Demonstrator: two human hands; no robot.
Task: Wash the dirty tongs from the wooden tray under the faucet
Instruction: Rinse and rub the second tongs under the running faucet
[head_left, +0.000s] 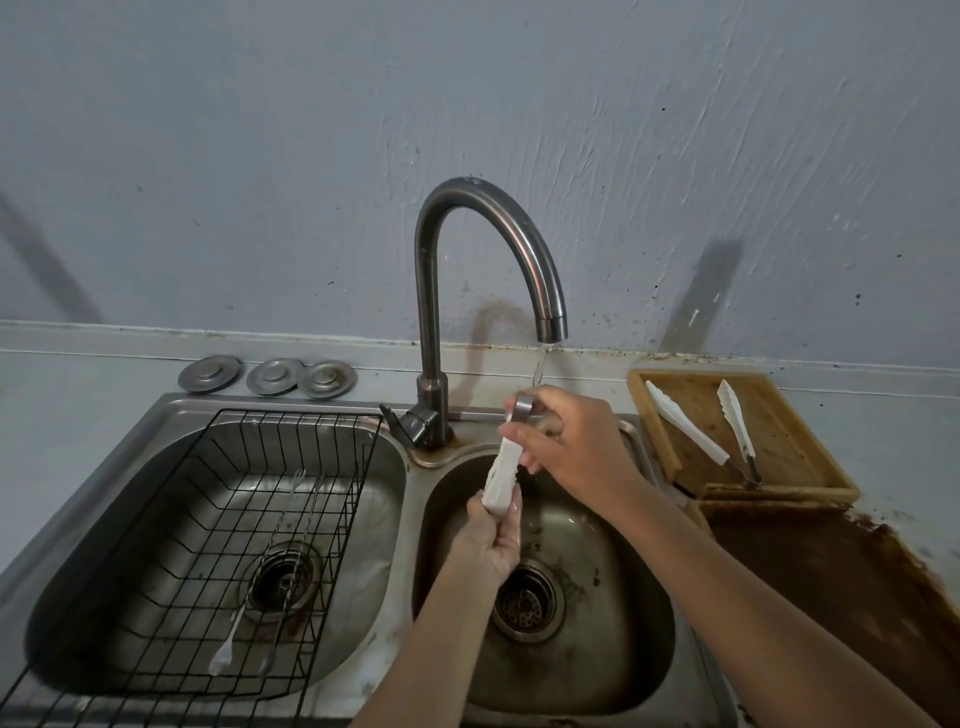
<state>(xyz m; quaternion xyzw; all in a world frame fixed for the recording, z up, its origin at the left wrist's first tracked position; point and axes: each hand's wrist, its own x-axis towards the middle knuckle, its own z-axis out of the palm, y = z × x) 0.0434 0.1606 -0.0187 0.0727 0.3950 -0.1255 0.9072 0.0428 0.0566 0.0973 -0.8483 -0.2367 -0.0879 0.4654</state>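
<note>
1. Running from the faucet (488, 249), a thin stream of water (540, 364) falls onto the metal hinge end of a pair of white tongs (501, 470) held over the right sink basin (613, 582).
2. The right hand (571, 441) grips the upper, hinge end of the tongs, its fingers curled round the metal loop just below the spout.
3. The left hand (491, 540) holds the lower, white tip end, with thumb and fingers wrapped round it from below; the hand looks wet.
4. The tongs stand steeply tilted, hinge up and toward the faucet, tips down and toward the person.
5. Below the hands, the right basin shows a round drain strainer (524, 603) and dark stains on its floor.
6. To the right, a wooden tray (810, 467) sits on the counter beside the sink; another pair of white tongs (727, 428) lies in it, arms spread, hinge toward the near corner.
7. The counter in front of the tray has a large brown stain (810, 571).
8. The left sink basin (104, 519) holds a black wire rack (249, 519) with thin metal utensils (270, 571) lying in it.
9. Behind that basin, three round metal sink plugs (267, 375) rest on the ledge by the grey wall (260, 156).
</note>
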